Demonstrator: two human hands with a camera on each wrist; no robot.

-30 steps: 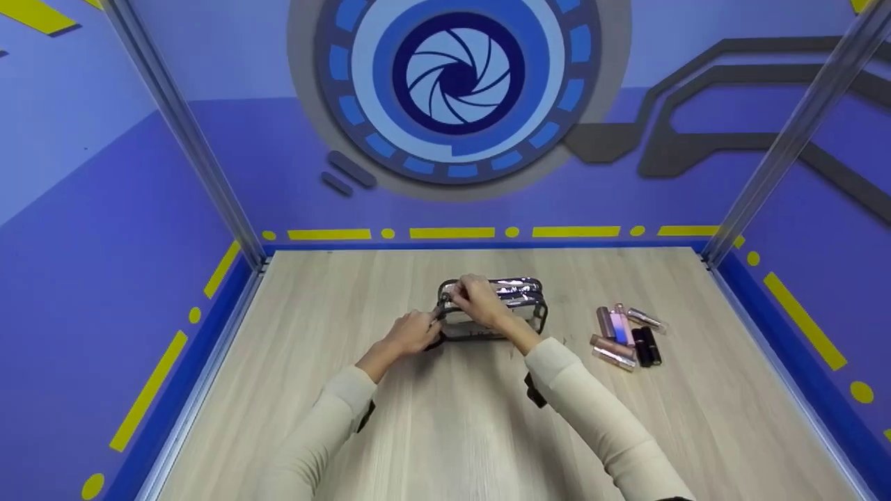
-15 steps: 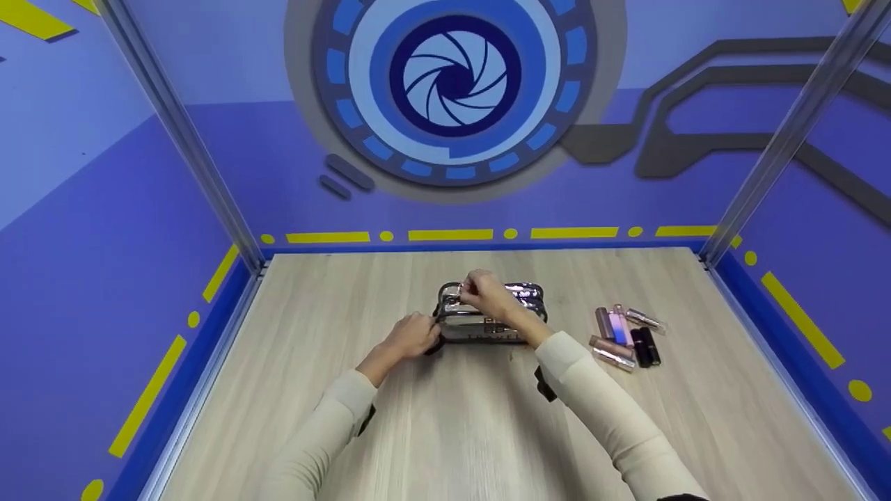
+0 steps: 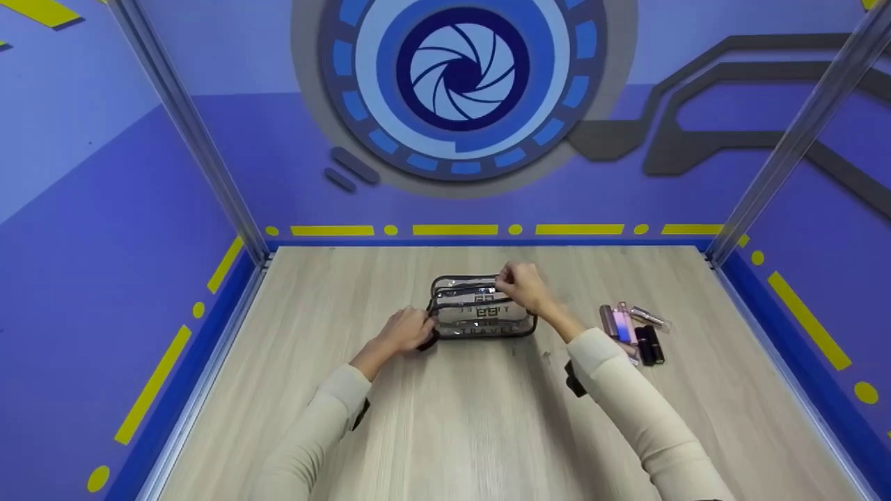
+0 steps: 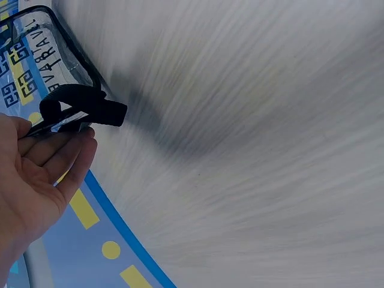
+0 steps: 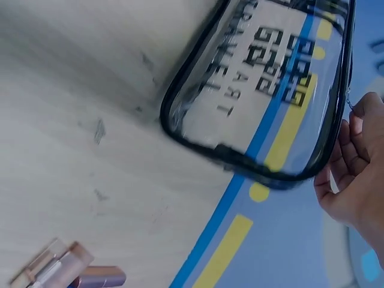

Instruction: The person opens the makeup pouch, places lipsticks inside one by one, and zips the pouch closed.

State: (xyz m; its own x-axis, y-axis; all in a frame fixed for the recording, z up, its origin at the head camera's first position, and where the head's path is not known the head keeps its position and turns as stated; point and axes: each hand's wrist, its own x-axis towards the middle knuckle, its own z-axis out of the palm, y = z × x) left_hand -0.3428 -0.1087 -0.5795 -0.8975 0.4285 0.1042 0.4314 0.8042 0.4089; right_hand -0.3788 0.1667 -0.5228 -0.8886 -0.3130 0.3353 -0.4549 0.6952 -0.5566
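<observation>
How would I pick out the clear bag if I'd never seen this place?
On the pale wooden table, look toward the back, left of the cluster of small cosmetic tubes. There, the left hand and right hand are both on the clear bag. Unlike those tubes, it is boxy and see-through, edged in black, with TRAVEL printed on its front.

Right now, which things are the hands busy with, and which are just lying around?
Busy with:
Clear pouch, its end held by the left hand
Zipper pull, pinched by the right hand

Just lying there, untouched:
Two black tubes
Pinkish tubes
Shiny tube
</observation>
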